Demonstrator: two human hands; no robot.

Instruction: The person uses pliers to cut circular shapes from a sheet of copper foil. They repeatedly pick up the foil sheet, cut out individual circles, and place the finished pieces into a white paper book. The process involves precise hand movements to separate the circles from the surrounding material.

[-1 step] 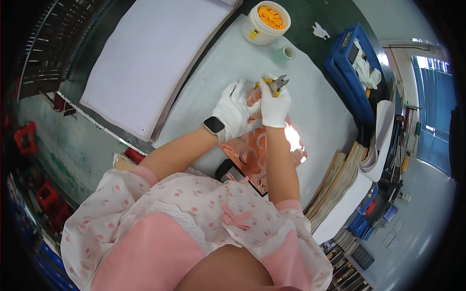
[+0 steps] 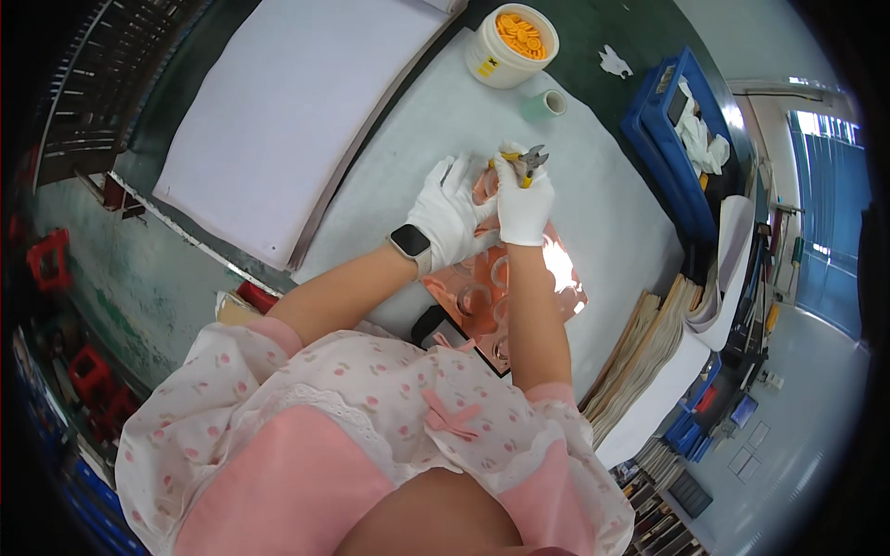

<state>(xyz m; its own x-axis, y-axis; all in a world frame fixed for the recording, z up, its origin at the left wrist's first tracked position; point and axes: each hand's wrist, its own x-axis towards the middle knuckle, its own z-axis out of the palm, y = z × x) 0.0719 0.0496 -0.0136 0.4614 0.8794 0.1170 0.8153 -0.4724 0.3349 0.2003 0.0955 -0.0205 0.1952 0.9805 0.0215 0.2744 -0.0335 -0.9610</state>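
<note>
Head cam: L fingers [image 2: 454, 176] spread by shiny coppery sheet [image 2: 477, 287]; R fingers [image 2: 506, 172] clasp metal cutters [image 2: 533, 158].

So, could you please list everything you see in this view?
Sheet: at least one, coppery, centre
Pliers: one, yellow-handled, upper centre
Tub: one, white, top centre
Pieces: many, orange, in tub
Roll: one, pale green, beside tub
Bin: at least one, blue, upper right
Flat stack: one, white-topped, upper left
Paper pile: one, brownish, right
Stools: at least two, red, far left
Blinds: one set, blue, far right
Watch: one, black-faced, left wrist
Left hand: one, white-gloved, over sheet
Right hand: one, white-gloved, gripping pliers
</note>
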